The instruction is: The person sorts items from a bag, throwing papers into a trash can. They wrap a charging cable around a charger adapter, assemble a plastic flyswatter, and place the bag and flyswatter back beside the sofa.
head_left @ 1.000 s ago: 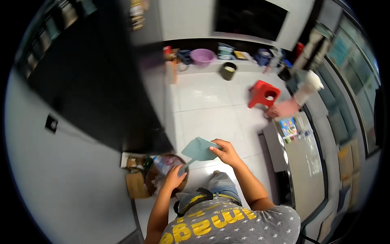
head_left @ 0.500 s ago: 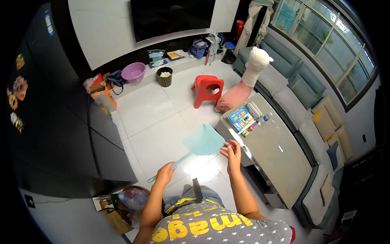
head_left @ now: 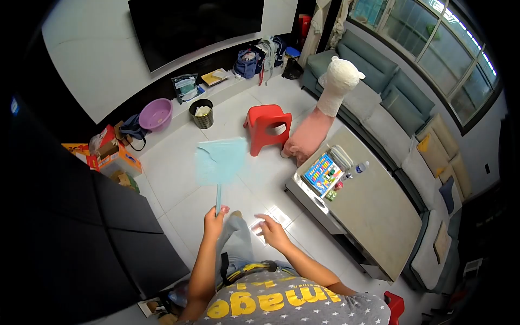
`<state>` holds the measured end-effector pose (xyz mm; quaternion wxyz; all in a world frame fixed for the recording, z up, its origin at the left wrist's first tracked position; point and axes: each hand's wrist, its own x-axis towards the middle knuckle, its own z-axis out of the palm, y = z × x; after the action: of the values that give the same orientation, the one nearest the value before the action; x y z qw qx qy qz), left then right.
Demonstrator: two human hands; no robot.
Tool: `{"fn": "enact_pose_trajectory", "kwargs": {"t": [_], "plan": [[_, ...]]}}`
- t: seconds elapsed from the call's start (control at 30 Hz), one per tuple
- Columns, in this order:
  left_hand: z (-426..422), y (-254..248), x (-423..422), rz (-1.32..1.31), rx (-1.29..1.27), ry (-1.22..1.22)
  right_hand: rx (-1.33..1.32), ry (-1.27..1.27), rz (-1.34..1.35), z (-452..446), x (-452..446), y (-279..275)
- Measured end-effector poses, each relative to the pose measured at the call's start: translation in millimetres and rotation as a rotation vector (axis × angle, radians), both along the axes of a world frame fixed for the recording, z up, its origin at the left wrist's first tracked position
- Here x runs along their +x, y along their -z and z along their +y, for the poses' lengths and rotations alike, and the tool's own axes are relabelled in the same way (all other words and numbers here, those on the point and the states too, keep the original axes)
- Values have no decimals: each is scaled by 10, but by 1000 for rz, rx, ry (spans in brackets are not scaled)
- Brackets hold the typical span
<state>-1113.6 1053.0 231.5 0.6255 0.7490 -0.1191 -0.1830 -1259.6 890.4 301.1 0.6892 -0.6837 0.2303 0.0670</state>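
My left hand (head_left: pixel 213 221) is closed around the thin handle of a light blue paddle (head_left: pixel 225 162). Its broad, flat head points away from me over the tiled floor, with the wide edge farthest off. Whether it is a swatter or a dustpan I cannot tell. My right hand (head_left: pixel 272 232) is in the air to the right of the handle, apart from it. It holds nothing that I can see, and its fingers are spread, one stretched toward the left. Below both hands are my legs and one foot.
A red stool (head_left: pixel 265 130) stands ahead, beside a pink and white alpaca-like plush (head_left: pixel 319 119). On the right is a low table (head_left: pixel 374 216) with a colourful box (head_left: pixel 324 174) and a bottle (head_left: pixel 362 167). A bin (head_left: pixel 202 116) and a purple basin (head_left: pixel 156 115) are ahead to the left.
My left hand has swung the paddle's head left and forward, so its handle now runs nearly straight ahead. My right hand has come away from the head, lower and left. The view has turned.
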Motion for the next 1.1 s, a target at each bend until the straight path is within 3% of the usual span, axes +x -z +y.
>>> {"fn": "enact_pose_trajectory", "kwargs": {"t": [0.07,0.13,0.2,0.27,0.4,0.47,0.67,0.77,0.8,0.87,0.9,0.93,1.03,1.1], "plan": [[-205,-75,513,44,-92,-28,-93,33,-72,-78,487,70],[-463,-184,1057,126,-210,-47,-455,-134,-290,-209,1051,139],[-718,-302,1525,61,-214,-61,-484,-158,-245,-339,1564,140],[-944,-514,1995,-5,50,-104,-610,-118,-316,-460,2071,116],[-1444,-590,2749,119,-178,-128,-474,-35,-246,-777,2786,-44],[-1728,-638,3068,203,-297,-92,-591,20,-289,-972,3074,-5],[-2722,-581,4191,183,-213,73,-627,52,-250,-1817,4082,384],[-3198,-252,4886,-411,30,154,-225,432,-374,-2409,4756,371],[-3272,-317,5055,-410,36,147,-214,475,-509,-2695,4980,435],[-3403,-529,5468,-391,449,380,-67,645,-665,-3160,5490,185],[-3463,-459,5706,-392,453,380,-129,588,-751,-3477,5730,188],[-3469,-291,5907,-429,392,400,41,562,-729,-3683,5897,-86],[-3443,-150,6389,-420,374,429,-13,561,-451,-4203,6322,-438],[-3544,-121,6777,-336,405,468,-2,322,-535,-4479,6646,-565]]}}
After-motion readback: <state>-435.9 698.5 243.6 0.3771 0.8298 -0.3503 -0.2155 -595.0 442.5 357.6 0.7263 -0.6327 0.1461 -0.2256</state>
